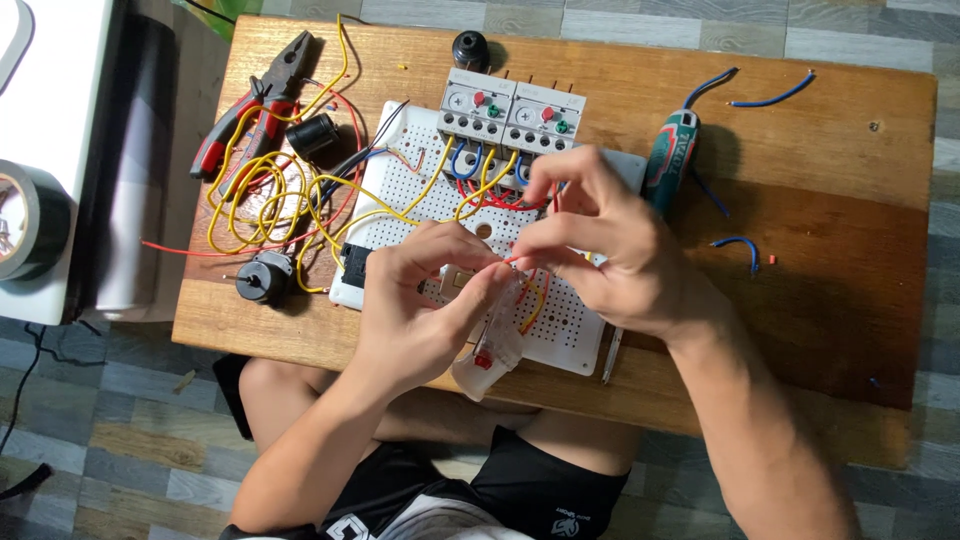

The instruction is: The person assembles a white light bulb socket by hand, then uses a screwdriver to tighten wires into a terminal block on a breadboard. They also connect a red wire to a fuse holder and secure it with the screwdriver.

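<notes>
My left hand point(425, 300) grips a small clear plastic part point(497, 335) with a red piece at its lower end, over the front of a white perforated board point(420, 195). My right hand point(610, 250) pinches a thin red wire point(510, 259) at the top of that part, fingertips meeting those of the left hand. Two grey relay blocks point(512, 112) with red and green knobs stand at the board's far edge, wired with yellow, red and blue leads. The board lies on a low wooden table point(830, 250).
Red-handled pliers point(255, 110) and a tangle of yellow wires point(265, 195) lie at the left. Three black round parts point(313, 133), point(265, 277), point(470, 45) sit around. A green-handled screwdriver point(672, 155) and loose blue wire pieces point(770, 98) lie at the right. A tape roll point(25, 220) rests far left.
</notes>
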